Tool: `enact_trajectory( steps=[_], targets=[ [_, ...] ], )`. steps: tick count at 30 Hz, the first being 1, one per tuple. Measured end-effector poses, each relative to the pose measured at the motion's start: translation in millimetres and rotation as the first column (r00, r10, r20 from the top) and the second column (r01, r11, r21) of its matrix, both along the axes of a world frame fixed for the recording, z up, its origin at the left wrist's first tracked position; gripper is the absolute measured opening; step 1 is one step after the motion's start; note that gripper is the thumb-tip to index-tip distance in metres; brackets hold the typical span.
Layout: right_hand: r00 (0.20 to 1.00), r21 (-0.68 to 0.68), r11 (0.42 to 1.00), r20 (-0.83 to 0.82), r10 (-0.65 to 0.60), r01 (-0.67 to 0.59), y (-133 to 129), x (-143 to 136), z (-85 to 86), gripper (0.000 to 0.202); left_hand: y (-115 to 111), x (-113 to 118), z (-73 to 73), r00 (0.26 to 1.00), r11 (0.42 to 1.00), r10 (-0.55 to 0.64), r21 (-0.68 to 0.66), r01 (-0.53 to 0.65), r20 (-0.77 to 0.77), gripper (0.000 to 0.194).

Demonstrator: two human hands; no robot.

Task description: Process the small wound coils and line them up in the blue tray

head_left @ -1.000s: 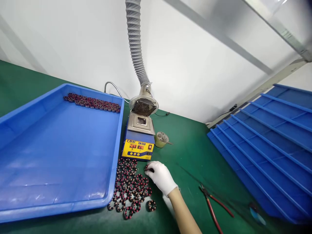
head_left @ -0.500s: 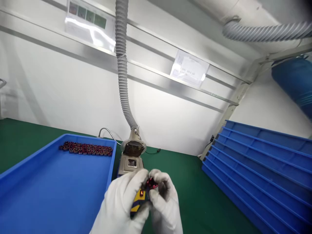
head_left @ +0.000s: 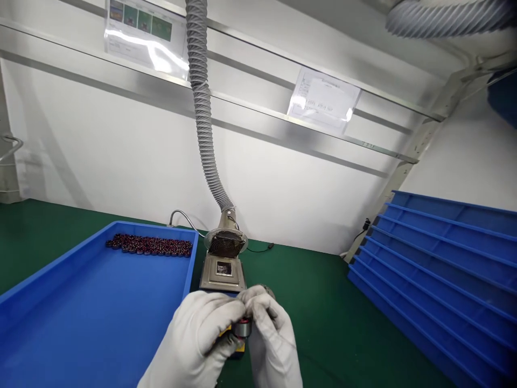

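Both hands wear white gloves and meet in front of a small metal device (head_left: 223, 272) with a square plate on top. My left hand (head_left: 204, 328) pinches a small round part (head_left: 243, 327), silver at its side with red at the top. The fingertips of my right hand (head_left: 269, 328) are pressed together at the top of that part; what lies between them is hidden. A yellow and dark surface shows behind and below the part, mostly covered by my left hand.
Many small dark red parts (head_left: 151, 245) lie in rows at the far end of a blue tray (head_left: 193, 264). A grey hose (head_left: 204, 118) hangs to a fan hood (head_left: 225, 242) behind the device. Stacked blue trays (head_left: 436, 269) stand at right on the green table (head_left: 331, 323).
The part between my hands has turned, so its silver side shows now. My right fingers have closed in on its top. The view has shifted slightly to the right.
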State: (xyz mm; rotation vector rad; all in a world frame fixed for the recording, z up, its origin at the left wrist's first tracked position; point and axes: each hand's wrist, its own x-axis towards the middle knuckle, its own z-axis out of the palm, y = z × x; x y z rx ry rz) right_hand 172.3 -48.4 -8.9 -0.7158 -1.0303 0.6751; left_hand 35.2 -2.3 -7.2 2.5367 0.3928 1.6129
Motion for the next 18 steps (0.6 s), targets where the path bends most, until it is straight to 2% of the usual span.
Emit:
enact_trajectory(
  steps=[2, 3, 6, 8, 11, 15, 18],
  targets=[
    [0.984, 0.014, 0.998, -0.172, 0.055, -0.053, 2, -2, -0.2, 0.02, -1, 1, -0.4, 0.999, 1.0, 0.026, -0.001, -0.026, -0.023, 0.02],
    [0.975, 0.02, 0.999, -0.218, 0.04, -0.036, 2, -2, -0.4, 0.019, -1, 1, -1.4, 0.999, 0.999, 0.044, -0.015, -0.044, -0.03, 0.02],
    [0.985, -0.061, 0.996, -0.156, -0.068, 0.059, 2, 0, -2.3, 0.013, -1, -1, -4.4, 0.993, 0.994, 0.111, -0.022, -0.112, -0.029, 0.021],
    [0.997, -0.172, 0.985, -0.079, -0.023, 0.01, 1, -2, -4.4, 0.023, 0, -2, -5.4, 0.99, 0.989, 0.142, 0.034, -0.141, -0.008, 0.023],
    [0.984, -0.232, 0.966, -0.155, 0.083, -0.118, 2, -10, -7.2, 0.034, 3, -2, -6.7, 0.989, 0.984, 0.15, 0.093, -0.15, 0.007, 0.025],
    [0.94, -0.237, 0.951, -0.321, 0.117, -0.2, 8, -17, -9.6, 0.027, 8, 1, -10.4, 0.989, 0.99, 0.133, -0.041, -0.135, -0.066, 0.035],
    [0.932, -0.232, 0.949, -0.338, 0.128, -0.214, 10, -17, -10.6, 0.027, 12, -1, -11.0, 0.996, 0.985, 0.058, -0.157, -0.069, -0.075, 0.035]
  ],
)
